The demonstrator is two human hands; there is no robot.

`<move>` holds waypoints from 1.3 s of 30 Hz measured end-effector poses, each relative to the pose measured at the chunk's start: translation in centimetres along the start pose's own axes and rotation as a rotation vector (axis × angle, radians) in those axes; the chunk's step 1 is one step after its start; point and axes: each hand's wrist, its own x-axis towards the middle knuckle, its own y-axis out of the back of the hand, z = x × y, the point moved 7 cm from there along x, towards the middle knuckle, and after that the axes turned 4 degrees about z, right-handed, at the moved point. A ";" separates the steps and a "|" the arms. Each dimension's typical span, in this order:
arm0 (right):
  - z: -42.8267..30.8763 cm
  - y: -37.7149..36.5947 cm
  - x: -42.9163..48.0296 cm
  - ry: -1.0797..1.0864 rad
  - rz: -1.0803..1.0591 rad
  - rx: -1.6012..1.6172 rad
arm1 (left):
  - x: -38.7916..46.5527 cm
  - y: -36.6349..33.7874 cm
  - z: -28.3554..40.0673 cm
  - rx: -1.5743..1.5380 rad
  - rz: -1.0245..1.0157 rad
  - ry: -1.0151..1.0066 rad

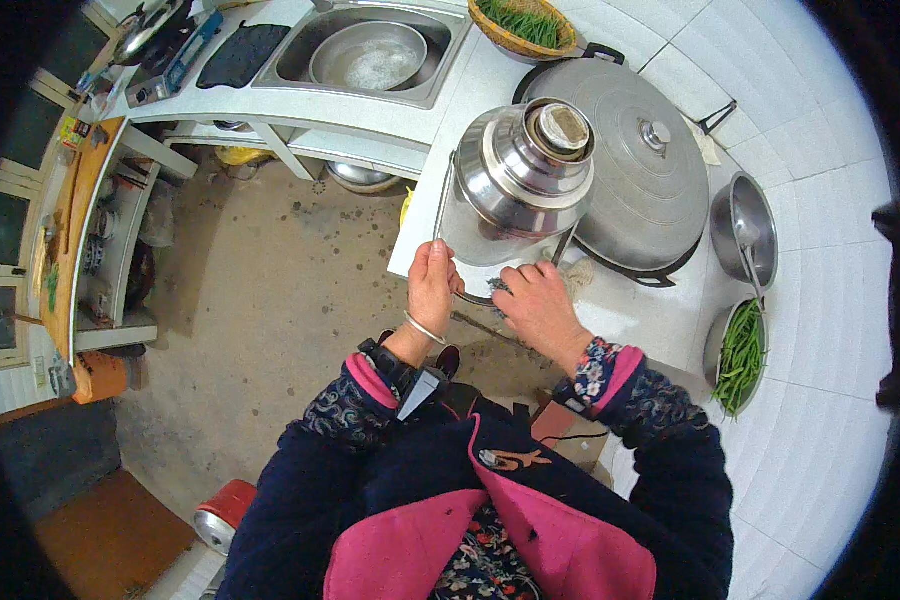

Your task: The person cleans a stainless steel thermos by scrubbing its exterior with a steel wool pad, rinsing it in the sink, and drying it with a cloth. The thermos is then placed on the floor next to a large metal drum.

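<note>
A shiny metal vacuum flask (521, 180) with a cork stopper (564, 126) stands on the white tiled counter (622, 322). Its loop handle (474, 298) is swung out toward me. My left hand (430, 289) grips that handle on its left side, thumb on top. On the handle's right part lies my right hand (536, 304), fingers bent around a dark scouring pad (498, 285), apparently steel wool, pressed near the bar. Most of the pad is hidden by the fingers. A pale crumpled cloth (579, 277) lies just beyond my right hand.
A large lidded wok (645, 195) sits right beside the flask. Farther right are a metal bowl with a ladle (746, 225) and a bowl of green beans (741, 360). A sink (450, 45) holds a basin (367, 56) of sudsy water; a basket of greens (525, 26) stands nearby.
</note>
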 end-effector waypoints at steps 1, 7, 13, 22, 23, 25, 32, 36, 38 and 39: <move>0.5 0.3 0.0 0.026 -0.029 -0.054 | 0.1 0.0 0.0 0.026 0.012 -0.005; 2.6 2.5 -0.5 0.164 -0.004 -0.251 | 0.1 -0.4 0.2 -0.107 0.066 0.069; -0.1 0.4 -0.6 -0.212 -0.003 -0.033 | -0.3 -1.0 0.0 -0.310 0.145 0.085; -0.7 0.4 0.1 -0.186 -0.128 -0.055 | -0.4 -1.1 0.4 -0.267 0.110 0.104; 0.2 1.5 -0.2 -0.083 -0.058 -0.089 | -0.4 -1.1 0.4 -0.268 0.097 0.110; 1.2 2.1 -0.8 0.054 -0.057 -0.180 | -0.3 -1.1 0.4 -0.278 0.082 0.117; -1.7 -0.7 0.6 -0.430 0.109 0.320 | -0.2 -1.1 0.1 -0.313 0.117 0.103; -1.8 -0.4 0.9 -0.396 0.048 0.319 | -0.2 -1.0 0.4 -0.284 0.109 0.068; -0.7 0.8 0.3 -0.234 -0.051 0.159 | -0.1 -0.8 0.2 -0.284 0.114 0.109; 0.1 1.0 0.0 -0.161 -0.139 0.073 | -0.1 -0.9 0.2 -0.277 0.104 0.100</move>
